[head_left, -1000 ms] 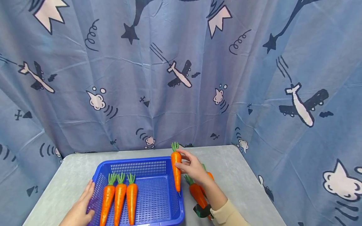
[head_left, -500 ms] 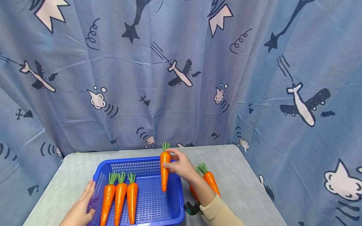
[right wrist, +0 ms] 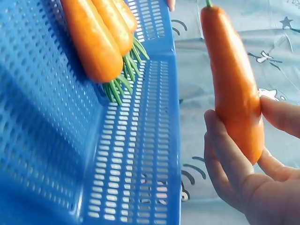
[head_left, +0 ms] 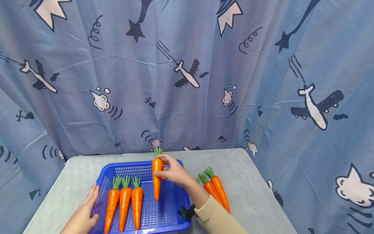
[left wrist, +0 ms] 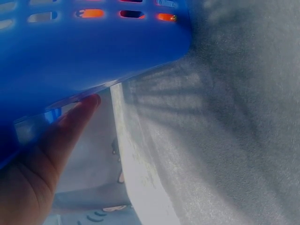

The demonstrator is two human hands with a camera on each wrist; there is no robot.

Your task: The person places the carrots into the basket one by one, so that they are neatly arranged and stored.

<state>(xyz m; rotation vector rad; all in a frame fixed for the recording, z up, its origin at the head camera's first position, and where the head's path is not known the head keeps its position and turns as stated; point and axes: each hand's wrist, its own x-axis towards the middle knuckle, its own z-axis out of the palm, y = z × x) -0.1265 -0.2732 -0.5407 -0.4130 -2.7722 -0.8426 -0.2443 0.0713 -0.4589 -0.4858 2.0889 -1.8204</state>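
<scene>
My right hand [head_left: 175, 173] pinches an orange carrot [head_left: 157, 180] with green stems between thumb and fingers. The carrot hangs upright, stems up, over the blue plastic basket [head_left: 184, 201]. In the right wrist view this held carrot [right wrist: 234, 84] is apart from the basket wall. Inside the basket, on its left side, a carrot [head_left: 111, 206], a second carrot [head_left: 125, 205] and a third carrot [head_left: 136, 204] lie side by side, stems pointing away. My left hand [head_left: 83, 213] rests against the basket's left side with straight fingers; the left wrist view shows a digit [left wrist: 70, 131] at the rim.
Right of the basket, more carrots [head_left: 221, 192] lie on the grey table [head_left: 251, 195], partly hidden by my right forearm. A dark strap [head_left: 187, 213] circles my right wrist. A blue patterned curtain [head_left: 187, 110] hangs behind the table.
My right hand has carried the carrot leftward, from the basket's right rim to above its middle. More of the loose carrots shows now. My left hand stays at the basket's left side.
</scene>
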